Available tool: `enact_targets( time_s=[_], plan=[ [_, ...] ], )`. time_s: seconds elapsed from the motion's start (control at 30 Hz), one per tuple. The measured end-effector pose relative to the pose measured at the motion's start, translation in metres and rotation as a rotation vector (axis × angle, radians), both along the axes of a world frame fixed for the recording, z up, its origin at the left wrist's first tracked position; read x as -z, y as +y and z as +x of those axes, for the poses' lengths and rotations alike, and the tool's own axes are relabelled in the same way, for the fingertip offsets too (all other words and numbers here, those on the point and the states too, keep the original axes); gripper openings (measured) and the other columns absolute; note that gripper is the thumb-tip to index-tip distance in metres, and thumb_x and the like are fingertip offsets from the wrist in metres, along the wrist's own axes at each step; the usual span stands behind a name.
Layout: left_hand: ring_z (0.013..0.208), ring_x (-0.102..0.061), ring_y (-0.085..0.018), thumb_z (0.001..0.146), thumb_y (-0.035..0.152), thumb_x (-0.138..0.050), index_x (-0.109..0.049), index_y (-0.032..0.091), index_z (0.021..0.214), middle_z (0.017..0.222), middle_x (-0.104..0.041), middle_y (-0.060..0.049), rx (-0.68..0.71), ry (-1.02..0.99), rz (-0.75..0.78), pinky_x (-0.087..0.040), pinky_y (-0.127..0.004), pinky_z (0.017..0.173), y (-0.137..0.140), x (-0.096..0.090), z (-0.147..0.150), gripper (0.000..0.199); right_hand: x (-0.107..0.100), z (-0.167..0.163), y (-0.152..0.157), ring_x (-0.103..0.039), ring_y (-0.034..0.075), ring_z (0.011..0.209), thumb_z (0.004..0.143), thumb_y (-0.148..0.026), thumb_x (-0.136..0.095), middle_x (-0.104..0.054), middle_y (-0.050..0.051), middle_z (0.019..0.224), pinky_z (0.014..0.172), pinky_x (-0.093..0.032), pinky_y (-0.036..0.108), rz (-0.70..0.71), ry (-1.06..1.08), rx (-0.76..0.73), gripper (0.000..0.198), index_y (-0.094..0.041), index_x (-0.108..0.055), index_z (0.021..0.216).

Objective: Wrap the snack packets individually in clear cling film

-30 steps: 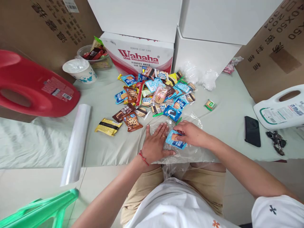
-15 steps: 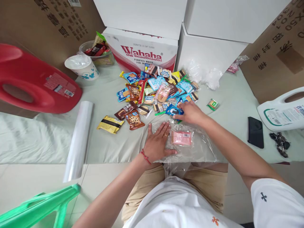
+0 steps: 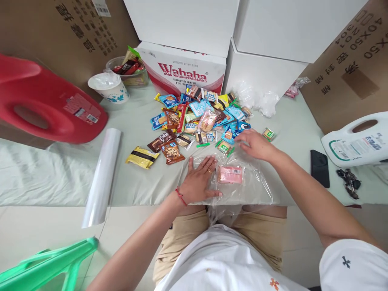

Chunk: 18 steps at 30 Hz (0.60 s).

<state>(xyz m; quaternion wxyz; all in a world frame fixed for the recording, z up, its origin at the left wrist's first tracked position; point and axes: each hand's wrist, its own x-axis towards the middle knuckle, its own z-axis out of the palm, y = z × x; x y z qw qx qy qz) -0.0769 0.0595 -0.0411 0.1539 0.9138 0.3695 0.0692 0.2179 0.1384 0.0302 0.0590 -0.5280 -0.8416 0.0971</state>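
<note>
My left hand (image 3: 198,182) lies flat on a sheet of clear plastic film (image 3: 257,188) at the table's front edge, fingers spread. Just right of it, a pink wrapped snack packet (image 3: 229,175) rests on the film. My right hand (image 3: 257,144) is at the near right side of a pile of snack packets, its thumb and fingertips a little apart with nothing visible between them. Its fingertips are beside a light blue packet (image 3: 229,134), and a dark blue packet (image 3: 243,126) lies just behind them. A green-edged cracker packet (image 3: 224,147) sits to their left.
A roll of plastic film (image 3: 103,173) overhangs the table's front edge at left, near a red jug (image 3: 45,101). A paper cup (image 3: 109,88) and a Wahaha carton (image 3: 184,70) stand behind. At right are a phone (image 3: 319,168), keys (image 3: 349,183) and a white jug (image 3: 357,141).
My right hand has moved slightly right, and the dark blue packet has shifted up and right from the pile's front. The green-edged cracker packet there is now uncovered. My left hand stays on the film.
</note>
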Motion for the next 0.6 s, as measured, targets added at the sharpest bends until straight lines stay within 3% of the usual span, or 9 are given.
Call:
enact_targets(
  time_s=[0.1,0.17,0.23,0.3,0.37,0.43,0.5,0.6],
  plan=[
    [0.155,-0.026,-0.031,0.095,0.049,-0.047,-0.034,0.016,0.157,0.166,-0.030,-0.016,-0.020,-0.062,-0.044,-0.005,-0.063,0.124,-0.001,-0.006,-0.005,0.072,0.019,0.000,-0.015,-0.051,0.034,0.124,0.091,-0.034,-0.061,-0.061,0.017,0.137,0.103,-0.042,0.045,-0.072,-0.013,0.080,0.060,-0.016,-0.050,0.147],
    [0.153,-0.031,-0.027,0.097,0.034,-0.040,-0.047,0.015,0.148,0.163,-0.039,-0.015,-0.198,-0.130,-0.004,-0.015,-0.056,0.124,-0.002,-0.007,-0.001,0.054,0.030,0.001,-0.015,-0.052,0.035,0.124,0.087,-0.038,-0.067,-0.063,0.017,0.134,0.099,-0.043,0.044,-0.114,-0.006,0.170,0.075,-0.014,-0.040,0.153],
    [0.151,-0.034,-0.029,0.097,0.030,-0.039,-0.054,0.012,0.140,0.159,-0.043,-0.017,-0.452,-0.181,0.089,-0.022,-0.053,0.122,-0.003,-0.005,0.009,0.049,0.038,0.003,-0.011,-0.056,0.034,0.115,0.084,-0.039,-0.071,-0.072,0.014,0.114,0.092,-0.045,0.040,-0.140,-0.009,0.233,0.073,-0.013,-0.047,0.148],
    [0.150,-0.033,-0.034,0.096,0.036,-0.044,-0.049,0.010,0.144,0.158,-0.043,-0.021,-0.598,-0.190,0.179,-0.020,-0.058,0.121,0.001,-0.001,0.020,0.055,0.042,0.006,-0.005,-0.059,0.030,0.103,0.082,-0.036,-0.072,-0.073,0.009,0.091,0.084,-0.044,0.035,-0.178,0.004,0.246,0.052,-0.015,-0.064,0.128],
    [0.147,-0.036,-0.038,0.093,0.041,-0.051,-0.040,0.010,0.152,0.153,-0.048,-0.023,-0.595,-0.172,0.216,-0.013,-0.063,0.121,0.010,0.002,0.027,0.067,0.042,0.010,-0.001,-0.061,0.023,0.087,0.081,-0.033,-0.069,-0.070,0.004,0.078,0.077,-0.042,0.030,-0.251,0.085,0.215,0.026,-0.017,-0.073,0.101],
    [0.138,-0.045,-0.039,0.090,0.042,-0.056,-0.042,0.011,0.152,0.139,-0.060,-0.022,-0.545,-0.144,0.208,-0.014,-0.065,0.120,0.023,0.003,0.027,0.070,0.039,0.016,0.001,-0.058,0.018,0.075,0.082,-0.035,-0.066,-0.066,0.001,0.075,0.071,-0.040,0.027,-0.301,0.240,0.159,0.020,-0.017,-0.073,0.086],
    [0.124,-0.054,-0.038,0.089,0.039,-0.058,-0.058,0.015,0.139,0.117,-0.070,-0.016,-0.475,-0.125,0.146,-0.027,-0.063,0.115,0.037,0.000,0.021,0.056,0.031,0.022,-0.002,-0.054,0.015,0.069,0.083,-0.039,-0.065,-0.063,0.001,0.076,0.068,-0.040,0.026,-0.288,0.398,0.093,0.023,-0.017,-0.072,0.083],
    [0.102,-0.063,-0.029,0.091,0.023,-0.050,-0.072,0.019,0.113,0.096,-0.071,-0.010,-0.264,-0.180,-0.004,-0.046,-0.048,0.095,0.052,-0.011,0.010,0.031,0.012,0.029,-0.017,-0.049,0.014,0.066,0.086,-0.038,-0.064,-0.057,0.000,0.076,0.066,-0.039,0.026,-0.211,0.505,0.009,0.021,-0.019,-0.070,0.084]
  ],
)
